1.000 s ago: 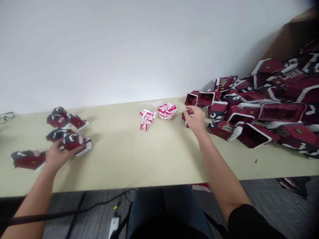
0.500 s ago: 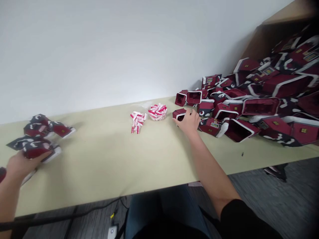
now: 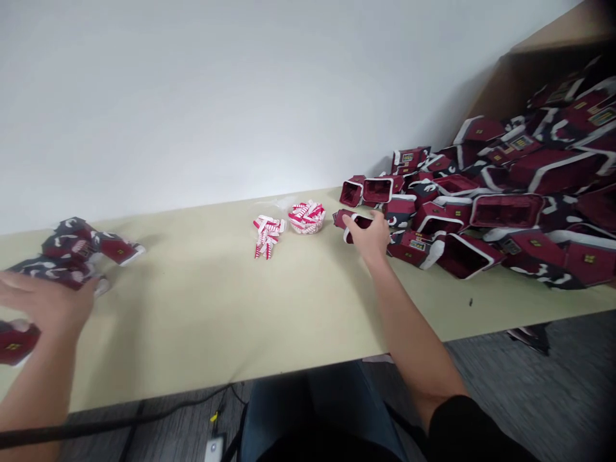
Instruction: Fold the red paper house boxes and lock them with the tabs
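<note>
My right hand [image 3: 371,239] grips a small maroon felt house [image 3: 342,217] by its white-trimmed open end, at the near left edge of a large pile. The thumb lies across the opening and the fingers are on the far side. At the left of the table, my left hand [image 3: 55,305] is spread, its fingers stretched leftward and somewhat blurred. It is just in front of a cluster of maroon houses [image 3: 70,247] with dark, white-patched roofs, partly covering the nearest ones. Another house [image 3: 19,343] lies by the left wrist.
A clear bowl [image 3: 307,228] of red-and-white striped pieces stands at the table's back middle, beside a loose heap of similar pieces [image 3: 267,234]. Piled houses [image 3: 505,212] spill from a cardboard box [image 3: 543,48] at right. A black cable [image 3: 158,410] crosses in front at lower left.
My left hand has let go of the house it held among the left cluster and opened. My right hand has taken hold of a house and tilted its opening nearer. The view has turned right.
</note>
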`<state>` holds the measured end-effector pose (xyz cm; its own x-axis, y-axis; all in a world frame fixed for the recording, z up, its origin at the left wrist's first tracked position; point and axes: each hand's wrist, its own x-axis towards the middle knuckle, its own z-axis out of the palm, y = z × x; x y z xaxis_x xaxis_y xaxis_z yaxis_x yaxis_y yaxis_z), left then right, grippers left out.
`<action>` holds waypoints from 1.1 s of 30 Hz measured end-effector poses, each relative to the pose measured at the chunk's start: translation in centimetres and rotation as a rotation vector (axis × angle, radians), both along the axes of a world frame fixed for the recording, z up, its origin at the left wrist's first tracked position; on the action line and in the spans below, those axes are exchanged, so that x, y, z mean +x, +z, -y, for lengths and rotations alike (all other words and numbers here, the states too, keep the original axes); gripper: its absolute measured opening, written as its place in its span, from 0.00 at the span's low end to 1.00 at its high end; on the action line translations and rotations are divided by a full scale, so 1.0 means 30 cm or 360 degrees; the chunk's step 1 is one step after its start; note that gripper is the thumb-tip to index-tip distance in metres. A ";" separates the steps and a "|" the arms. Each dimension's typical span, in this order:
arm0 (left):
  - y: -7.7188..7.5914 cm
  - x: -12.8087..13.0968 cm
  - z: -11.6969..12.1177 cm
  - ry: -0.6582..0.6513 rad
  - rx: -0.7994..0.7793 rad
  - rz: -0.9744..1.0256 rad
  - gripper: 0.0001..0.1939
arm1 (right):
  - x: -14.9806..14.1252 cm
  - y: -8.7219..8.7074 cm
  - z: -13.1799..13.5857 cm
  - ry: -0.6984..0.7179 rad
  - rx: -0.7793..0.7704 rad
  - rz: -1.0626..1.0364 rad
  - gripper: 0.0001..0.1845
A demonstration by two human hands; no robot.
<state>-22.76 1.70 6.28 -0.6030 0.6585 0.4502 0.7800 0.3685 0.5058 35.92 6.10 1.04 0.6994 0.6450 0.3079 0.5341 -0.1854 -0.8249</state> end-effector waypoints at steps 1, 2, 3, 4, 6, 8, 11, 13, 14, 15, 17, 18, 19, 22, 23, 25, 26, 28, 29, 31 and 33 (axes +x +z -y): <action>0.003 0.062 0.001 -0.0066 0.0000 -0.0141 0.66 | -0.002 0.007 0.001 0.0020 0.0092 -0.0131 0.40; 0.003 0.132 0.001 -0.0131 0.0039 -0.0241 0.62 | -0.006 0.013 0.002 0.0065 0.0201 -0.0272 0.39; 0.001 0.208 -0.001 -0.0205 0.0091 -0.0318 0.60 | -0.014 0.018 0.002 0.0129 0.0324 -0.0421 0.38; -0.003 0.288 -0.005 -0.0303 0.0144 -0.0376 0.59 | -0.025 0.023 0.001 0.0204 0.0452 -0.0567 0.36; -0.011 0.454 -0.017 -0.0577 0.0184 -0.0312 0.59 | -0.058 0.027 0.004 0.0340 0.0679 -0.0791 0.34; -0.019 0.618 -0.031 -0.0959 0.0157 -0.0036 0.56 | -0.104 0.022 0.012 0.0423 0.0820 -0.0833 0.35; -0.040 0.832 -0.044 -0.1399 0.0007 0.0720 0.47 | -0.184 -0.005 0.037 0.0613 0.0887 -0.0730 0.37; -0.066 0.936 -0.044 -0.1633 -0.0077 0.1200 0.45 | -0.238 -0.031 0.059 0.0804 0.0877 -0.0731 0.36; -0.082 0.973 -0.043 -0.1723 -0.0106 0.1385 0.44 | -0.265 -0.043 0.070 0.0901 0.0874 -0.0740 0.35; -0.101 0.997 -0.042 -0.1802 -0.0137 0.1533 0.44 | -0.291 -0.053 0.082 0.0996 0.0874 -0.0746 0.35; -0.139 1.010 -0.045 -0.1918 -0.0188 0.1733 0.44 | -0.343 -0.064 0.105 0.1172 0.0868 -0.0804 0.36; -0.157 1.000 -0.049 -0.1967 -0.0191 0.1799 0.44 | -0.367 -0.064 0.116 0.1247 0.0846 -0.0895 0.36; -0.174 0.981 -0.055 -0.2021 -0.0173 0.1855 0.45 | -0.390 -0.061 0.127 0.1307 0.0810 -0.1039 0.36; -0.206 0.897 -0.081 -0.2184 -0.0112 0.1970 0.44 | -0.440 -0.032 0.155 0.1492 0.0588 -0.1634 0.33; -0.210 0.869 -0.088 -0.2231 -0.0154 0.1991 0.44 | -0.448 -0.019 0.164 0.1581 0.0470 -0.1822 0.32; -0.206 0.826 -0.095 -0.2324 -0.0331 0.1979 0.43 | -0.452 0.006 0.184 0.1799 0.0187 -0.2143 0.31; -0.200 0.814 -0.095 -0.2377 -0.0405 0.1955 0.44 | -0.451 0.015 0.193 0.1899 0.0030 -0.2279 0.31; -0.181 0.805 -0.088 -0.2517 -0.0466 0.1893 0.50 | -0.446 0.025 0.207 0.2010 -0.0288 -0.2503 0.32; -0.171 0.806 -0.083 -0.2592 -0.0460 0.1853 0.53 | -0.445 0.025 0.211 0.2018 -0.0439 -0.2584 0.33; -0.155 0.814 -0.073 -0.2710 -0.0447 0.1774 0.59 | -0.447 0.015 0.216 0.2001 -0.0693 -0.2689 0.36; -0.151 0.820 -0.066 -0.2803 -0.0461 0.1719 0.60 | -0.453 0.000 0.215 0.2047 -0.0855 -0.2746 0.40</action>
<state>1.83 3.68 1.75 0.7103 0.6653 0.2299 -0.1909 -0.1322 0.9727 22.33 -0.36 1.05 -0.7275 0.6311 -0.2693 -0.4562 -0.7381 -0.4971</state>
